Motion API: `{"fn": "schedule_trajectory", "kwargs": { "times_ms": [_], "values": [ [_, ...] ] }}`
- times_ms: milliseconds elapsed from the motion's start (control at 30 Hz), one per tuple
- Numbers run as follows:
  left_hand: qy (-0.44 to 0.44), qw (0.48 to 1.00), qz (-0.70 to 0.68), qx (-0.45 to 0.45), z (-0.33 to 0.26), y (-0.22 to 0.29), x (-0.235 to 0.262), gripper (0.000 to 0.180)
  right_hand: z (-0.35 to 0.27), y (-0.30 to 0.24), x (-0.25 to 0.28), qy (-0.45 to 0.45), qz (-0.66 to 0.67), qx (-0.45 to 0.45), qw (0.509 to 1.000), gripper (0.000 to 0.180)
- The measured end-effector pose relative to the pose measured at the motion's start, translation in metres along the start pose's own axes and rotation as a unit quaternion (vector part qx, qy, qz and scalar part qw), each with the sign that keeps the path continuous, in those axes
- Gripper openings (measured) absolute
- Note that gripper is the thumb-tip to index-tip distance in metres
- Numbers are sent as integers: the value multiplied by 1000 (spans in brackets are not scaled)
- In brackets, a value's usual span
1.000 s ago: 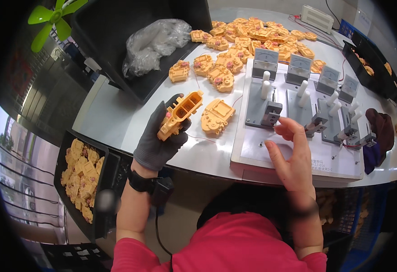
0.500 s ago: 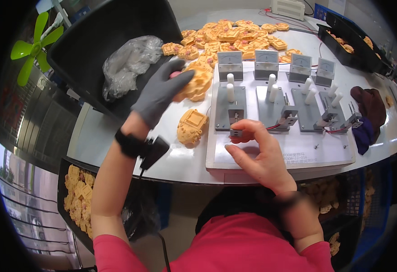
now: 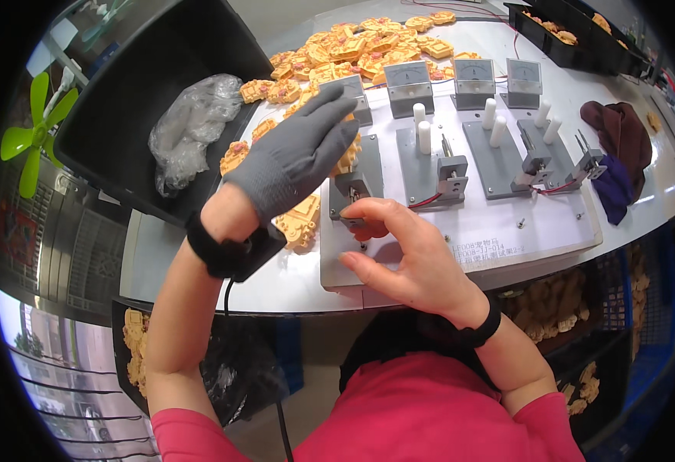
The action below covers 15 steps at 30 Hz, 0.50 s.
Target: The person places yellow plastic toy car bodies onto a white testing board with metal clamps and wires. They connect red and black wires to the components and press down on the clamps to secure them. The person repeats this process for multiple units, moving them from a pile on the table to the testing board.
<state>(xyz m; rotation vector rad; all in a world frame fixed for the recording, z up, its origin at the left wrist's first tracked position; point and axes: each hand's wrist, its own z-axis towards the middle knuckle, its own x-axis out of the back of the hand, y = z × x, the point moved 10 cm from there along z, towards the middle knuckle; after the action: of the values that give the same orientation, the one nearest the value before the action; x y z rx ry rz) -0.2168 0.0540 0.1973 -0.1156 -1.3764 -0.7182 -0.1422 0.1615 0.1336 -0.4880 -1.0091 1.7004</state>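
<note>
My left hand [image 3: 287, 158], in a grey glove, lies over the leftmost grey test fixture [image 3: 370, 163], its fingers stretched across an orange plastic part [image 3: 348, 154]. Most of that part is hidden under the glove, as is the thumb. My bare right hand [image 3: 407, 250] is at the near end of the same fixture. Its fingers curl against a small grey block [image 3: 351, 222] there, while the thumb stands apart below. Another orange part [image 3: 300, 223] lies on the table beside the board, partly covered by my left wrist.
Three more fixtures with white pegs [image 3: 425, 137] stand rightward on the white board [image 3: 507, 231], with meters [image 3: 409, 83] behind. Orange parts [image 3: 353, 46] are heaped at the back. A black bin [image 3: 122, 115] with clear plastic tilts at left; dark cloth [image 3: 622, 154] lies at right.
My left hand has moved right with the orange part, from beside the board to over the leftmost fixture. My right hand keeps to the small block. The whole view has shifted slightly.
</note>
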Motion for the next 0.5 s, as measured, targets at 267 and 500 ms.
{"fn": "schedule_trajectory", "kwargs": {
  "times_ms": [267, 500],
  "values": [
    [72, 986, -129, 75, -19, -39, 2, 49, -4, 1, 16, 83, -52, 14, 995, 47],
    [-6, 978, 28, 207, -107, -120, -48, 73, -12, -21, 16, 129, -141, 119, 974, 34]
  ]
}}
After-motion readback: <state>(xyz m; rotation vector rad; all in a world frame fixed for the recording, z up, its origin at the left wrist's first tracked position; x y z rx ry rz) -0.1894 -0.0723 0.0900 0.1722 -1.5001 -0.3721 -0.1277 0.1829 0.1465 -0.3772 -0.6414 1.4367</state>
